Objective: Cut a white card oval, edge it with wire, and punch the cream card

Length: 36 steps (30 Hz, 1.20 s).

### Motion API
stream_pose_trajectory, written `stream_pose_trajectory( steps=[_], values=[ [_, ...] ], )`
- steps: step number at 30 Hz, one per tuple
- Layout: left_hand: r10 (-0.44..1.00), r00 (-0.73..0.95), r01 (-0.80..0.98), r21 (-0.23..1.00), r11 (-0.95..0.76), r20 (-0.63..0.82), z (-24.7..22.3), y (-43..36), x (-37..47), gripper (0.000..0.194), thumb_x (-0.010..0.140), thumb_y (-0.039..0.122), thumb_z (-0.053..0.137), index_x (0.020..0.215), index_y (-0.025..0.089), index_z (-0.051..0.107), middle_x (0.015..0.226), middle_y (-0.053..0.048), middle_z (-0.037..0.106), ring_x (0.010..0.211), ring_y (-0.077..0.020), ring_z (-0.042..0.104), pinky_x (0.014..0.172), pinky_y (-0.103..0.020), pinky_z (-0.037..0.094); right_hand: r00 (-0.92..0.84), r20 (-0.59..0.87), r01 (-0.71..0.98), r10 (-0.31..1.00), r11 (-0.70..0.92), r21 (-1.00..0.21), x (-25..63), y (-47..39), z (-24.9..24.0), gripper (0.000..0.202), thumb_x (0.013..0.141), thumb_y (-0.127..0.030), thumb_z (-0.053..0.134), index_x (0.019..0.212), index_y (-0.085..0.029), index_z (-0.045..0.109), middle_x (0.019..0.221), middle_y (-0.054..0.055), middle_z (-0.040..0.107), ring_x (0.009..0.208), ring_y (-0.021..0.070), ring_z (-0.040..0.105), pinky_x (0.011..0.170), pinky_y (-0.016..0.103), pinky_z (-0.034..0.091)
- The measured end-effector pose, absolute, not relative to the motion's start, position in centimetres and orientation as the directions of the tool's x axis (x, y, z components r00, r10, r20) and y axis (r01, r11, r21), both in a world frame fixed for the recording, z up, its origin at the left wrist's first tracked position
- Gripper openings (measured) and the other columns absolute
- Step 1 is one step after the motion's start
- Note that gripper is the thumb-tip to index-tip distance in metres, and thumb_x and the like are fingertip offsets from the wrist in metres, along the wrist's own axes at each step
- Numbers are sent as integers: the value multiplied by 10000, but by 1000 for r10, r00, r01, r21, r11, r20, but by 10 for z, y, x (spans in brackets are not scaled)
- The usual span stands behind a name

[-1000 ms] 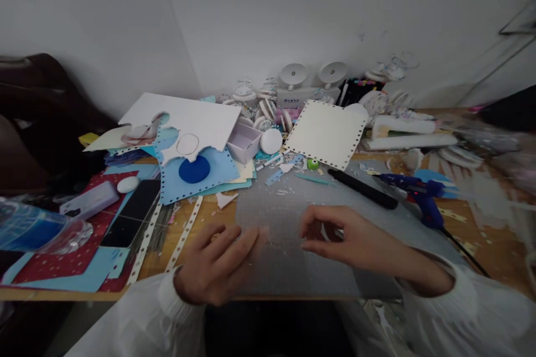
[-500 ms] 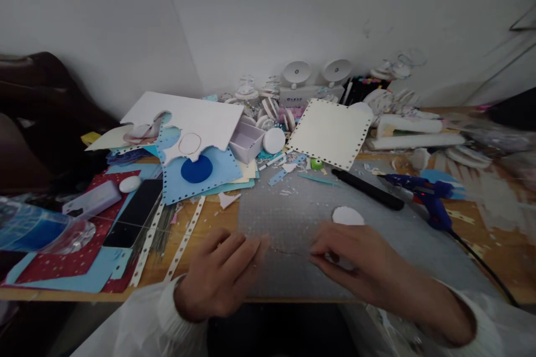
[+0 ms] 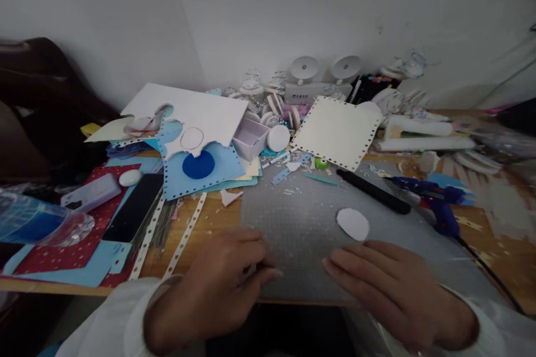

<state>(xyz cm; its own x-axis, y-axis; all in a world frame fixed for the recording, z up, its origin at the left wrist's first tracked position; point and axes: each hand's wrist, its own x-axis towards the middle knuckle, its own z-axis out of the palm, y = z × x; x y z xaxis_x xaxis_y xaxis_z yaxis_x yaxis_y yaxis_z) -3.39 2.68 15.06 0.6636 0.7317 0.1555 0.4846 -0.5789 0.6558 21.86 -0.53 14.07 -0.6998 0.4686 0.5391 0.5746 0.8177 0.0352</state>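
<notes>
In the head view, the left hand (image 3: 218,284) is above the front edge of the bench (image 3: 220,220), its fingers curled in toward the thumb; whether they grip anything I cannot tell, as the inside of the hand is hidden and slightly blurred. The right hand (image 3: 389,290) is farther right along the same edge, palm down, its fingers released, extended and lying side by side. A gap separates the two hands.

The white oval disc (image 3: 353,223) lies flat on the grey cutting mat (image 3: 288,234), just beyond the right hand, toward the back edge of the bench; whether the fingers touch its near rim I cannot make out. Farther back on the mat, a black rod-like tool (image 3: 372,192) lies at a slant, with a blue glue gun (image 3: 444,201) near it, toward the right end of the bench. Small paper scraps and a green piece (image 3: 321,163) are near the mat's back edge, just in front of a cream sheet (image 3: 337,131) with a punched border.

Left of the mat, a dark blue disc (image 3: 198,166) rests on a light blue sheet (image 3: 230,163). A pale punched strip (image 3: 184,240) runs toward the front edge, and a black phone (image 3: 133,209) lies near the front left.
</notes>
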Motion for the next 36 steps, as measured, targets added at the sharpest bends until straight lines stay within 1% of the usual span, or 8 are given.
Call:
stream_pose_trajectory(
  steps=[3,7,10,22,26,29,32,36],
  values=[
    [688,679,513,504,-695,257,149,28,-33,55,873,181,548,839,195,589,798,2,620,722,-141,560,631,-268,394,-615,502,626,609,764,-159,219,-4,137,177,939,-140,399,943,-181,571,823,28,697,709,130,635,607,247,465],
    [480,735,503,89,-860,479,143,31,-33,148,918,210,487,1015,157,585,881,-37,665,705,-165,564,629,-312,381,-494,308,639,813,580,-505,216,-3,135,99,898,-156,477,850,-200,551,742,1,642,640,116,604,564,227,440],
    [330,782,432,-77,-899,529,142,32,-36,234,949,137,377,1019,130,601,875,-37,684,716,-159,580,650,-319,396,-439,158,656,885,435,-617,213,-4,137,100,890,-185,510,804,-209,554,659,-27,598,555,95,547,504,207,398],
    [315,762,389,-11,-921,566,134,33,-41,183,878,197,577,1040,116,603,881,-35,702,757,-146,611,739,-314,436,-414,116,621,903,374,-689,211,-4,136,99,889,-224,533,792,-211,547,636,-37,571,531,83,523,481,179,404],
    [394,731,368,165,-915,557,135,34,-42,168,889,141,514,1031,111,598,859,-53,693,720,-153,589,679,-315,407,-473,296,595,830,549,-587,212,-3,135,66,905,-203,517,843,-207,538,688,-19,617,555,86,555,514,193,428],
    [544,700,341,453,-824,462,139,32,-42,172,888,114,462,939,139,624,780,-41,671,702,-153,569,660,-308,391,-612,515,572,601,785,-237,215,-6,135,184,950,-159,387,923,-186,567,765,18,684,615,110,603,550,236,443],
    [661,717,333,723,-605,222,146,31,-41,214,902,166,490,733,153,620,646,-7,624,658,-120,560,642,-254,404,-760,556,475,337,872,119,218,-9,135,319,929,-87,314,862,-188,609,791,33,709,667,139,625,539,282,427],
    [651,740,374,701,-607,169,150,33,-39,245,915,183,482,713,155,619,650,-5,612,666,-114,555,633,-234,405,-788,537,467,301,861,203,217,-4,134,339,938,-104,295,832,-201,601,776,22,713,659,155,624,524,294,414]
  ],
)
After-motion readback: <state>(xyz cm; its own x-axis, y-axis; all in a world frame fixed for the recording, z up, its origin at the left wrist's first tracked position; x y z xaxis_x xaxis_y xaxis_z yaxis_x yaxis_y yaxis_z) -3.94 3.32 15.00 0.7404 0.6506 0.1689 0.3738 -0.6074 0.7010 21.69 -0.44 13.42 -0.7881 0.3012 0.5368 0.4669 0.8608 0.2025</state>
